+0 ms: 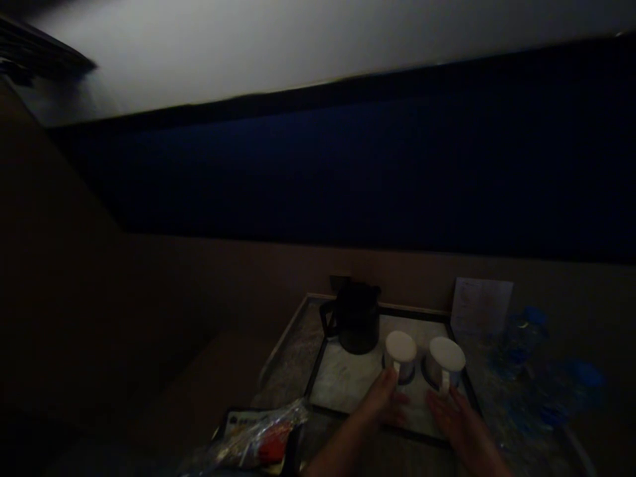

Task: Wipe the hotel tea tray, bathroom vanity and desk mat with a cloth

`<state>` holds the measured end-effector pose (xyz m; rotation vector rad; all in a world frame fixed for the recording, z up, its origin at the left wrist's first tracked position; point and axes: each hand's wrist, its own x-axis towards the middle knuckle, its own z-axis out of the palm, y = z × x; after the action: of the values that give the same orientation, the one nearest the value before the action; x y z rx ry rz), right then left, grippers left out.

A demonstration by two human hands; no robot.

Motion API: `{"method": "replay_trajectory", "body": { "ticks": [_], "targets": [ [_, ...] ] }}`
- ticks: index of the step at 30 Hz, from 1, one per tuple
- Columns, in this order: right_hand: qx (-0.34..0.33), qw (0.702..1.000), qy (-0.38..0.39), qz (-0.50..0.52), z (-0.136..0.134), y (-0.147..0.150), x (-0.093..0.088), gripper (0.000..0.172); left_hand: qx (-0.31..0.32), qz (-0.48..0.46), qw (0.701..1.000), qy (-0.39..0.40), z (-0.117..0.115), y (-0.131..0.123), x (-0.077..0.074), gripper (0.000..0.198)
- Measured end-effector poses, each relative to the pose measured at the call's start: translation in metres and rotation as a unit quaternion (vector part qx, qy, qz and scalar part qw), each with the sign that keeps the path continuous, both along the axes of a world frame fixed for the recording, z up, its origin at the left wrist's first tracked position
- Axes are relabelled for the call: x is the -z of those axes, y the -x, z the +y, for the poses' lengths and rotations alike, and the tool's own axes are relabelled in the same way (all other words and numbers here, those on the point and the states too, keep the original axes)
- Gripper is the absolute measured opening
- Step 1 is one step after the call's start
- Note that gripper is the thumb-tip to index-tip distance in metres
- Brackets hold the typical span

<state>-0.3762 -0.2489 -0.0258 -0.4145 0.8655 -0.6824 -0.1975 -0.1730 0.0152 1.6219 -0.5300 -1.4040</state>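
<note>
Two white mugs, a left mug (400, 349) and a right mug (446, 358), stand side by side on a light tray (342, 384) with a dark rim. They look upside down, each with a dark ring beneath and its handle facing me. My left hand (385, 401) is at the left mug's handle, thumb apart from the blurred fingers. Close by the right mug's handle is my right hand (450, 412), its fingers spread. Neither hand is visibly wrapped round a mug; dim light hides whether they touch the handles. A black kettle (358, 321) sits at the tray's back left.
A white paper card (481, 303) leans against the wall behind the tray. Blue-capped clear bottles (519, 341) stand on the right. In front, at the left, lies a clear plastic wrapper (261, 434) with something red, over a dark-edged holder. A dark blue panel (348, 172) spans the wall.
</note>
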Motion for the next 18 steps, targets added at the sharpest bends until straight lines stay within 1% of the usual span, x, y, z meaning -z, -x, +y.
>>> {"method": "replay_trajectory", "body": {
  "ticks": [1, 2, 4, 7, 9, 11, 13, 15, 16, 18],
  "targets": [
    [-0.002, 1.0, -0.024, -0.018, -0.005, -0.003, 0.0, 0.098, -0.008, 0.03, 0.999, 0.008, -0.002, 0.003, 0.0, 0.098],
    [-0.006, 0.999, -0.036, -0.02, -0.009, -0.005, 0.001, 0.093, -0.016, 0.044, 0.999, 0.016, -0.005, 0.005, 0.0, 0.101],
    [-0.013, 0.998, -0.056, -0.01, -0.014, -0.008, 0.001, 0.079, -0.037, 0.033, 0.998, 0.03, -0.009, 0.009, 0.001, 0.1],
    [0.015, 0.998, -0.057, -0.003, -0.015, -0.012, -0.003, 0.062, -0.059, -0.004, 0.996, 0.06, -0.009, 0.008, -0.002, 0.096],
    [0.045, 0.998, -0.048, -0.01, -0.01, -0.013, -0.013, 0.06, -0.051, -0.034, 0.995, 0.083, -0.002, 0.003, -0.012, 0.092],
    [0.06, 0.998, -0.028, -0.022, 0.0, -0.005, -0.029, 0.059, -0.029, -0.072, 0.991, 0.108, 0.011, -0.001, -0.028, 0.087],
    [0.052, 0.998, 0.011, -0.015, 0.013, 0.015, -0.045, 0.056, -0.004, -0.118, 0.983, 0.137, 0.027, -0.004, -0.048, 0.08],
    [0.041, 0.996, 0.062, 0.054, 0.027, 0.05, -0.054, 0.059, 0.022, -0.185, 0.968, 0.17, 0.044, -0.003, -0.071, 0.067],
    [0.041, 0.988, 0.096, 0.11, 0.033, 0.072, -0.054, 0.064, 0.037, -0.226, 0.955, 0.186, 0.05, -0.001, -0.08, 0.059],
    [0.054, 0.956, 0.171, 0.234, 0.042, 0.118, -0.045, 0.069, 0.066, -0.294, 0.93, 0.212, 0.059, 0.006, -0.095, 0.042]
  ]
}}
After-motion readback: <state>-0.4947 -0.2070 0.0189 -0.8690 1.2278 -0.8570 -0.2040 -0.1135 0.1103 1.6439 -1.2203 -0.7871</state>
